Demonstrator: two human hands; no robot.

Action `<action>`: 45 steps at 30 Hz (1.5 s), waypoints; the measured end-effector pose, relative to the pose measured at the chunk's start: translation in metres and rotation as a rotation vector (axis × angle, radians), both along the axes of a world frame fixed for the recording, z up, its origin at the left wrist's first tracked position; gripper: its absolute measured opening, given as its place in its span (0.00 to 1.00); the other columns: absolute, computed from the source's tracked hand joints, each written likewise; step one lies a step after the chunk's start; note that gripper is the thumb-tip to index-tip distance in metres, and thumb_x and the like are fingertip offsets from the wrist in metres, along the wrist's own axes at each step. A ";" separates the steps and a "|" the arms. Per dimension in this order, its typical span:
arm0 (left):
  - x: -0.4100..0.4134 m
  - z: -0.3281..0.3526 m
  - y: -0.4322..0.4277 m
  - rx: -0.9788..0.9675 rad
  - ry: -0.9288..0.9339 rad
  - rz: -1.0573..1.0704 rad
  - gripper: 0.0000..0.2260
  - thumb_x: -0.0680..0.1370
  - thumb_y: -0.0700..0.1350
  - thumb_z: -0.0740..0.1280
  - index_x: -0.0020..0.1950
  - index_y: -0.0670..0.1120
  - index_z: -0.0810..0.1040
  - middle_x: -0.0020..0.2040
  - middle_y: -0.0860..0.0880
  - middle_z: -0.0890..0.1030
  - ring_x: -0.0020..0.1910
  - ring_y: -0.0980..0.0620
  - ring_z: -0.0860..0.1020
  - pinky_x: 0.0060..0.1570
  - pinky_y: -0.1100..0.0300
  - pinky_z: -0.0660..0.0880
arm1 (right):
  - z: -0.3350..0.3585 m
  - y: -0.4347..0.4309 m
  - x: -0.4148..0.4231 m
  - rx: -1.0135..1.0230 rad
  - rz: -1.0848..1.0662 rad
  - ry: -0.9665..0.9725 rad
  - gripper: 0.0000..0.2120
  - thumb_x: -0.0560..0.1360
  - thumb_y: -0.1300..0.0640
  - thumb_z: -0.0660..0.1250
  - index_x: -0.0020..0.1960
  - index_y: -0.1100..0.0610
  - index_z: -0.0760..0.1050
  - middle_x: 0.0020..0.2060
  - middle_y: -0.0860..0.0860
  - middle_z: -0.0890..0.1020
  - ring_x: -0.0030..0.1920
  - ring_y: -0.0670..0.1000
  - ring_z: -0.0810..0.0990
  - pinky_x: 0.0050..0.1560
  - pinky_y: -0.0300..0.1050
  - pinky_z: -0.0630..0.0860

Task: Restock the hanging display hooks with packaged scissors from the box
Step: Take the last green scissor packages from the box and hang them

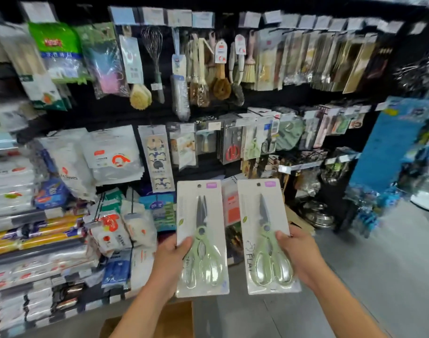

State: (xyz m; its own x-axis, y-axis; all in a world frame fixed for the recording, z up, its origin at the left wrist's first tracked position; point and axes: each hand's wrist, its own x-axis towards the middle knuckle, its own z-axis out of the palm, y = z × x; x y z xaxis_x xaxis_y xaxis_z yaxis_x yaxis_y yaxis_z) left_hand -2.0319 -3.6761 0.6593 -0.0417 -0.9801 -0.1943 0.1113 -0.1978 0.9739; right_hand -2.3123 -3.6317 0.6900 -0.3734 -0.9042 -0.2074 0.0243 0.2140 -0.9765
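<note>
I hold two carded packs of green-handled scissors upright in front of the display wall. My left hand (170,257) grips the left pack (201,237) by its left edge, thumb on the front. My right hand (297,254) grips the right pack (267,236) by its right edge. Each card has a hang hole at the top. On the wall above them, packs of scissors hang on hooks: red-handled ones (231,145), green-handled ones (252,142) and dark-handled ones (267,140). A brown cardboard box (169,320) lies below my forearms.
Brushes, whisks and cutlery packs (223,67) hang on the upper hooks. Bags and rolls fill the shelves at left (37,235). Steel pot lids (317,214) sit low at right beside a blue panel (389,147). Grey floor (379,259) stretches to the right.
</note>
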 end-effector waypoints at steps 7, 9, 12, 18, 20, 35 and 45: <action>-0.049 0.019 0.016 -0.027 -0.018 -0.018 0.07 0.78 0.45 0.67 0.55 0.50 0.82 0.50 0.47 0.86 0.49 0.46 0.85 0.52 0.43 0.80 | 0.021 0.012 -0.047 -0.053 -0.008 -0.053 0.07 0.78 0.62 0.65 0.51 0.57 0.81 0.41 0.57 0.87 0.41 0.60 0.86 0.40 0.56 0.83; -0.060 0.019 0.011 -0.027 -0.017 -0.027 0.07 0.78 0.45 0.68 0.55 0.50 0.82 0.50 0.47 0.86 0.49 0.46 0.85 0.50 0.44 0.80 | 0.023 0.007 -0.054 -0.066 -0.002 -0.080 0.07 0.78 0.62 0.65 0.51 0.57 0.82 0.42 0.58 0.86 0.42 0.61 0.86 0.43 0.59 0.83; -0.076 0.019 -0.005 -0.047 -0.032 -0.035 0.07 0.79 0.44 0.67 0.55 0.50 0.82 0.48 0.48 0.86 0.46 0.48 0.85 0.44 0.52 0.81 | 0.022 -0.005 -0.066 -0.074 0.004 -0.109 0.08 0.78 0.63 0.64 0.51 0.57 0.82 0.43 0.58 0.86 0.44 0.62 0.85 0.45 0.62 0.82; -0.117 0.014 -0.067 -0.085 -0.031 -0.039 0.06 0.79 0.43 0.67 0.51 0.50 0.82 0.45 0.51 0.87 0.43 0.52 0.85 0.38 0.59 0.79 | 0.009 -0.056 -0.103 -0.047 -0.008 -0.087 0.09 0.78 0.62 0.64 0.53 0.55 0.82 0.44 0.57 0.87 0.47 0.62 0.85 0.51 0.63 0.81; -0.131 0.011 -0.094 -0.083 -0.014 -0.045 0.06 0.79 0.42 0.67 0.52 0.50 0.82 0.46 0.50 0.87 0.44 0.50 0.85 0.43 0.55 0.81 | 0.002 -0.080 -0.118 -0.034 -0.045 -0.074 0.08 0.78 0.62 0.65 0.53 0.56 0.82 0.45 0.56 0.87 0.49 0.61 0.84 0.54 0.62 0.79; -0.218 -0.007 -0.263 -0.016 -0.003 -0.069 0.15 0.77 0.33 0.66 0.57 0.51 0.77 0.46 0.49 0.87 0.43 0.49 0.85 0.34 0.59 0.80 | -0.018 -0.224 -0.211 -0.063 -0.052 -0.028 0.06 0.78 0.56 0.66 0.52 0.52 0.82 0.41 0.52 0.87 0.39 0.51 0.86 0.33 0.42 0.80; -0.299 -0.016 -0.321 -0.023 -0.059 0.267 0.05 0.80 0.47 0.64 0.51 0.58 0.78 0.44 0.60 0.85 0.42 0.61 0.82 0.38 0.65 0.75 | -0.030 -0.361 -0.298 0.009 0.130 0.051 0.07 0.74 0.63 0.66 0.45 0.54 0.82 0.39 0.60 0.85 0.35 0.53 0.79 0.36 0.45 0.74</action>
State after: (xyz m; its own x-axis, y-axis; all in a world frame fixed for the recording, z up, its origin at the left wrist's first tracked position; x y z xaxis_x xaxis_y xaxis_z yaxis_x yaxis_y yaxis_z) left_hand -2.3305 -3.9972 0.6436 0.2298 -0.9589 -0.1665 0.0997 -0.1470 0.9841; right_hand -2.6100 -3.9929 0.6601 -0.2637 -0.9437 -0.1997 -0.0543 0.2212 -0.9737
